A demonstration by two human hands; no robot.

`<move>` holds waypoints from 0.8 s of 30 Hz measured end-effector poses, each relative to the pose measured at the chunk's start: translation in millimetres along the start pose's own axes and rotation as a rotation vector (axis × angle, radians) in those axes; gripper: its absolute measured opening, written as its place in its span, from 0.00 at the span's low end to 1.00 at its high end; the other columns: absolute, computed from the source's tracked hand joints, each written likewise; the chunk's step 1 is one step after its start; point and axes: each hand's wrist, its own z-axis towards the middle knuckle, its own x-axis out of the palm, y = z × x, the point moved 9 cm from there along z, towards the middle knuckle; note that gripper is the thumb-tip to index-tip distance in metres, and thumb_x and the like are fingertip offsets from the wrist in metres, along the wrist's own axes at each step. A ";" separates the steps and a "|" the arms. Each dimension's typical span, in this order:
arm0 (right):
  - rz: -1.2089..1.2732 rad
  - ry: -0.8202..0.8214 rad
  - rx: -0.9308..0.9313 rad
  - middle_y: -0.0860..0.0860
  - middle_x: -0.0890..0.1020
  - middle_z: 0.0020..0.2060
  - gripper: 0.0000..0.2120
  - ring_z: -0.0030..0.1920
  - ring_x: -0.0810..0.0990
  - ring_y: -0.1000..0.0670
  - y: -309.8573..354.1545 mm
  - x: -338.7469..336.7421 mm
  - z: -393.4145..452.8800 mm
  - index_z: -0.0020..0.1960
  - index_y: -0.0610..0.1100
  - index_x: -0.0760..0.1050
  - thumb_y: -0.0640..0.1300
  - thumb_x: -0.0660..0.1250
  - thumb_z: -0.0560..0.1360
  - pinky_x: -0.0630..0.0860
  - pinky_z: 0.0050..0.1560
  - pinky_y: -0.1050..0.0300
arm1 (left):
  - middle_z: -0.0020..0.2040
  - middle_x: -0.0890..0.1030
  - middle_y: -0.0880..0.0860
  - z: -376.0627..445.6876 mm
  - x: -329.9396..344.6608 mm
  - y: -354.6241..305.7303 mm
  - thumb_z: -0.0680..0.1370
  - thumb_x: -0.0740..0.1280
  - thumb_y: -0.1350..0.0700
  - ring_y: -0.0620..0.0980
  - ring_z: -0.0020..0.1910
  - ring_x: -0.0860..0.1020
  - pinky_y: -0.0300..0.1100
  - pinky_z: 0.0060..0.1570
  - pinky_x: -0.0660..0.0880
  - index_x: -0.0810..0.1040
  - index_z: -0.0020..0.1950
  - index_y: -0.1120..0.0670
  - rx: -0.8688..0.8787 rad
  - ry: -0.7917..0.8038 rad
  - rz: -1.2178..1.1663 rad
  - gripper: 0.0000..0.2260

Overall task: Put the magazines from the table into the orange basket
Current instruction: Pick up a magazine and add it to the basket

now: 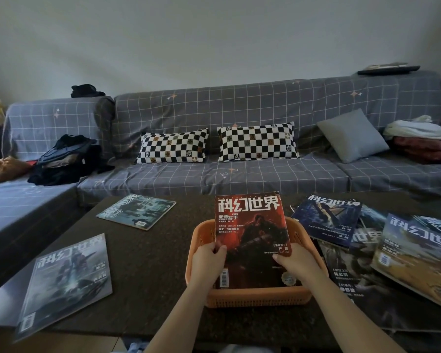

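Observation:
A red-covered magazine stands tilted in the orange basket, its lower edge inside and its top leaning over the far rim. My left hand grips its left edge, and my right hand holds its right edge. On the dark table lie a grey-blue magazine at the front left and a teal magazine further back. Right of the basket is an overlapping pile: a dark blue magazine, a dark one under it, and a yellow-toned one.
Behind the table runs a grey checked sofa with two checkerboard pillows, a grey cushion, dark clothes at the left and folded laundry at the right. The table's near edge is just below my forearms.

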 end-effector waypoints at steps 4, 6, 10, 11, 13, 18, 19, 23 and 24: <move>0.121 0.033 0.031 0.57 0.76 0.40 0.07 0.41 0.74 0.57 -4.3 -2.0 -3.1 0.40 0.54 0.71 0.48 0.64 0.76 0.70 0.47 0.57 | 0.35 0.83 0.46 -1.2 0.6 -0.6 0.79 0.63 0.47 0.37 0.26 0.78 0.30 0.24 0.68 0.79 0.42 0.49 -0.012 0.038 -0.011 0.10; 0.161 0.019 0.025 0.55 0.77 0.46 0.02 0.48 0.76 0.52 -0.4 -4.8 -7.5 0.47 0.51 0.73 0.49 0.65 0.76 0.70 0.49 0.56 | 0.36 0.83 0.45 -4.6 1.0 -1.4 0.80 0.62 0.48 0.38 0.30 0.80 0.31 0.27 0.69 0.79 0.43 0.48 -0.017 0.050 -0.063 0.09; 0.188 -0.178 -0.112 0.53 0.78 0.59 0.18 0.59 0.76 0.49 21.6 -22.0 -25.7 0.64 0.48 0.71 0.49 0.66 0.75 0.70 0.52 0.58 | 0.38 0.80 0.42 -15.6 -12.4 -7.8 0.81 0.61 0.50 0.34 0.31 0.77 0.28 0.28 0.65 0.72 0.53 0.41 0.044 -0.016 -0.164 0.04; 0.177 -0.229 -0.153 0.54 0.77 0.59 0.20 0.58 0.77 0.51 29.6 -25.1 -32.5 0.66 0.49 0.70 0.49 0.66 0.75 0.72 0.51 0.60 | 0.40 0.79 0.40 -16.6 -18.6 -7.4 0.81 0.61 0.51 0.33 0.31 0.76 0.27 0.26 0.65 0.73 0.62 0.43 0.064 -0.043 -0.191 0.10; 0.184 -0.293 -0.187 0.54 0.77 0.59 0.22 0.54 0.78 0.53 46.1 -23.4 -43.5 0.68 0.50 0.67 0.49 0.65 0.75 0.76 0.49 0.61 | 0.50 0.80 0.43 -19.7 -36.4 -5.2 0.81 0.61 0.52 0.34 0.35 0.77 0.26 0.27 0.69 0.71 0.69 0.49 0.090 -0.082 -0.227 0.16; 0.253 -0.159 -0.293 0.50 0.73 0.66 0.24 0.65 0.72 0.49 103.0 23.2 -58.8 0.70 0.49 0.65 0.50 0.65 0.76 0.69 0.61 0.52 | 0.51 0.82 0.46 -23.6 -89.3 5.0 0.80 0.63 0.55 0.41 0.48 0.81 0.37 0.44 0.78 0.76 0.63 0.50 0.168 -0.145 -0.318 0.12; 0.265 -0.125 -0.325 0.51 0.74 0.65 0.23 0.64 0.73 0.51 116.6 36.3 -61.7 0.69 0.50 0.66 0.50 0.65 0.75 0.69 0.59 0.56 | 0.50 0.82 0.45 -24.5 -102.5 10.1 0.80 0.63 0.55 0.41 0.48 0.81 0.36 0.43 0.76 0.77 0.61 0.50 0.188 -0.169 -0.318 0.11; 0.304 0.000 -0.386 0.52 0.76 0.63 0.20 0.59 0.75 0.56 161.1 96.2 -70.0 0.66 0.51 0.69 0.48 0.66 0.75 0.70 0.47 0.69 | 0.47 0.83 0.46 -25.8 -154.2 45.3 0.80 0.62 0.58 0.41 0.45 0.82 0.37 0.42 0.79 0.79 0.59 0.52 0.194 -0.261 -0.361 0.10; 0.318 0.032 -0.392 0.52 0.77 0.62 0.19 0.57 0.74 0.57 170.1 112.6 -71.4 0.66 0.50 0.70 0.47 0.66 0.76 0.68 0.44 0.72 | 0.47 0.83 0.46 -25.1 -165.9 56.8 0.80 0.62 0.58 0.41 0.44 0.82 0.37 0.42 0.79 0.79 0.59 0.52 0.182 -0.283 -0.361 0.10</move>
